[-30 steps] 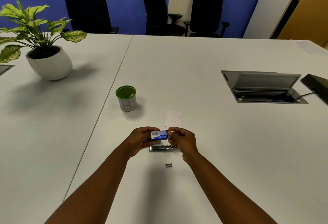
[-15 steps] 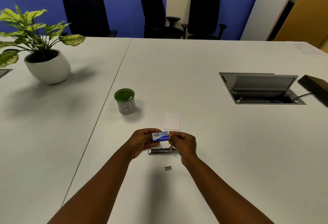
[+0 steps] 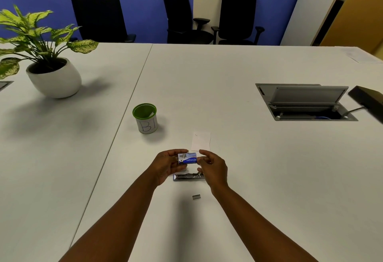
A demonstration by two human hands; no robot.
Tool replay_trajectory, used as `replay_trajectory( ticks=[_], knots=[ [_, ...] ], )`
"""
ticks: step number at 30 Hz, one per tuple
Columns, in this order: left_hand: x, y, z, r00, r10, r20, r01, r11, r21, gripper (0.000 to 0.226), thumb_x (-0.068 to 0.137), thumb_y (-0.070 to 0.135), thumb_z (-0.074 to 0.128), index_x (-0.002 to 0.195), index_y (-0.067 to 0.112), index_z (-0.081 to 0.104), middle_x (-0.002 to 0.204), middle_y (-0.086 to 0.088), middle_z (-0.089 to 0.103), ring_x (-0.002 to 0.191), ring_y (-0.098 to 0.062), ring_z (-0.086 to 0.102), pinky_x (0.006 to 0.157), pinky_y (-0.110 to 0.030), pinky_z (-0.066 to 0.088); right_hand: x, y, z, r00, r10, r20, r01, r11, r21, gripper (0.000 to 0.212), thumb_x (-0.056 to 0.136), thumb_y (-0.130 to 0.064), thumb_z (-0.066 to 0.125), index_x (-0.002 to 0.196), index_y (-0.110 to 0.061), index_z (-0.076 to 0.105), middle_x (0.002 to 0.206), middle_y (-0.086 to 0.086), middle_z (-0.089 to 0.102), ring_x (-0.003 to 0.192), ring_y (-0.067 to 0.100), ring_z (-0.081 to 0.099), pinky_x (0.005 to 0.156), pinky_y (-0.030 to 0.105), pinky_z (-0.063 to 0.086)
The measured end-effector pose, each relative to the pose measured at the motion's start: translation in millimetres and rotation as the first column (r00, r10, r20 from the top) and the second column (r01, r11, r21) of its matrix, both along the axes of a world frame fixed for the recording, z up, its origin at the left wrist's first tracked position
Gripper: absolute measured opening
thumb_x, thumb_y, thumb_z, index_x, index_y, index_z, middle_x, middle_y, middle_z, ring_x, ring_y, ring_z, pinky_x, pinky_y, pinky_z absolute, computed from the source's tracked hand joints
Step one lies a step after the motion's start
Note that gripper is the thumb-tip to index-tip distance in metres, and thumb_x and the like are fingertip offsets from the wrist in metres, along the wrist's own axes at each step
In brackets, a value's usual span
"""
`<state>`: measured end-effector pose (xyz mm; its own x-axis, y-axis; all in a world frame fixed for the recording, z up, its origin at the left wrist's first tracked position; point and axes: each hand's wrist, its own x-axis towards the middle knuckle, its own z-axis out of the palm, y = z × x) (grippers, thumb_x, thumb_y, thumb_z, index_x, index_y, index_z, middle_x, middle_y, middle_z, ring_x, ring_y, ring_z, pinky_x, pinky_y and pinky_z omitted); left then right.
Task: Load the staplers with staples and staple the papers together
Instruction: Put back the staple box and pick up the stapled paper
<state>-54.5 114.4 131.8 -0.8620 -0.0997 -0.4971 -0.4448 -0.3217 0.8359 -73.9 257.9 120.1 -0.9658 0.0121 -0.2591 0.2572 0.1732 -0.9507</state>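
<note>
A small blue and white box of staples (image 3: 187,158) is held above the table between both hands. My left hand (image 3: 165,165) grips its left end. My right hand (image 3: 212,165) pinches its right end. Below the hands a silver stapler (image 3: 187,177) lies flat on the white table (image 3: 248,178), its right end hidden by my right hand. A short strip of staples (image 3: 196,196) lies on the table nearer to me. A small white paper (image 3: 201,141) lies just beyond the hands.
A green-rimmed cup marked "B1" (image 3: 146,120) stands to the far left of the hands. A potted plant (image 3: 46,62) sits at the far left. An open cable hatch (image 3: 304,102) is set in the table at the right. Black chairs (image 3: 184,15) line the far edge.
Both hands stay on the staple box over the stapler. The view has tilted slightly, so everything sits a little lower in the frame.
</note>
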Motion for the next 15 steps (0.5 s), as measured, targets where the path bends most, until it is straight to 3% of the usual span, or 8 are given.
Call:
replay_trajectory(
  ticks=[3, 5, 7, 9, 12, 14, 15],
  knots=[
    [-0.7, 0.7, 0.8, 1.0, 0.023, 0.018, -0.023, 0.999, 0.027, 0.03, 0.094, -0.009, 0.033, 0.099, 0.001, 0.061, 0.097, -0.015, 0.063, 0.081, -0.022, 0.064, 0.058, -0.021, 0.058, -2.5, 7.4, 0.4, 0.984, 0.135, -0.114, -0.126, 0.989, 0.078, 0.04, 0.082, -0.005, 0.066, 0.119, -0.013, 0.055, 0.097, 0.004, 0.065, 0.089, 0.021, 0.066, 0.073, 0.027, 0.057],
    [-1.1, 1.8, 0.0, 1.0, 0.016, 0.02, -0.017, 0.999, 0.033, 0.032, 0.093, -0.009, 0.033, 0.093, 0.005, 0.062, 0.094, -0.014, 0.064, 0.08, -0.022, 0.065, 0.059, -0.022, 0.058, -5.3, 12.2, 1.5, 0.93, 0.313, -0.191, -0.282, 0.944, 0.172, 0.052, 0.076, -0.006, 0.073, 0.124, -0.013, 0.053, 0.106, -0.004, 0.056, 0.09, 0.013, 0.061, 0.068, 0.012, 0.051],
    [-1.7, 3.6, -2.1, 1.0, -0.006, 0.016, 0.006, 1.0, 0.017, 0.031, 0.093, -0.008, 0.033, 0.094, 0.006, 0.062, 0.095, -0.015, 0.064, 0.082, -0.025, 0.064, 0.06, -0.022, 0.058, -9.3, 14.9, 1.4, 0.862, 0.455, -0.223, -0.385, 0.874, 0.297, 0.052, 0.074, -0.008, 0.075, 0.122, -0.012, 0.057, 0.113, -0.002, 0.056, 0.089, 0.011, 0.058, 0.069, 0.006, 0.046],
    [-3.5, 5.8, -4.5, 0.999, -0.04, 0.019, 0.04, 0.999, -0.009, 0.03, 0.093, -0.008, 0.035, 0.096, 0.006, 0.061, 0.094, -0.015, 0.064, 0.081, -0.026, 0.063, 0.06, -0.022, 0.058, -13.9, 16.5, 0.0, 0.834, 0.504, -0.226, -0.398, 0.832, 0.386, 0.042, 0.074, -0.009, 0.075, 0.114, -0.009, 0.062, 0.114, 0.007, 0.061, 0.085, 0.011, 0.058, 0.067, 0.003, 0.043],
    [-10.3, 5.7, -13.7, 0.999, -0.011, 0.041, 0.014, 0.998, -0.069, 0.026, 0.091, -0.009, 0.041, 0.102, 0.004, 0.061, 0.101, -0.018, 0.065, 0.085, -0.026, 0.064, 0.068, -0.028, 0.058, -22.3, 20.9, -6.3, 0.865, 0.449, -0.226, -0.345, 0.857, 0.382, 0.036, 0.072, -0.004, 0.075, 0.106, -0.007, 0.066, 0.11, 0.011, 0.061, 0.076, 0.012, 0.059, 0.061, 0.004, 0.044],
    [-14.4, -1.8, -28.1, 0.998, 0.068, 0.0, -0.064, 0.939, -0.337, 0.03, 0.087, -0.011, 0.043, 0.099, 0.006, 0.064, 0.109, -0.019, 0.065, 0.09, -0.025, 0.064, 0.08, -0.03, 0.053, -29.2, 26.2, -12.2, 0.904, 0.356, -0.238, -0.257, 0.895, 0.364, 0.035, 0.07, -0.003, 0.076, 0.104, -0.006, 0.067, 0.107, 0.011, 0.061, 0.072, 0.01, 0.058, 0.06, 0.003, 0.044],
    [-14.5, -8.2, -34.1, 0.995, 0.081, -0.056, -0.098, 0.834, -0.543, 0.032, 0.086, -0.011, 0.043, 0.1, 0.007, 0.065, 0.112, -0.018, 0.066, 0.094, -0.025, 0.063, 0.085, -0.027, 0.048, -33.7, 29.4, -15.2, 0.923, 0.301, -0.242, -0.202, 0.91, 0.361, 0.035, 0.07, -0.004, 0.076, 0.104, -0.006, 0.067, 0.106, 0.012, 0.061, 0.072, 0.01, 0.058, 0.061, 0.003, 0.044]
  ],
)
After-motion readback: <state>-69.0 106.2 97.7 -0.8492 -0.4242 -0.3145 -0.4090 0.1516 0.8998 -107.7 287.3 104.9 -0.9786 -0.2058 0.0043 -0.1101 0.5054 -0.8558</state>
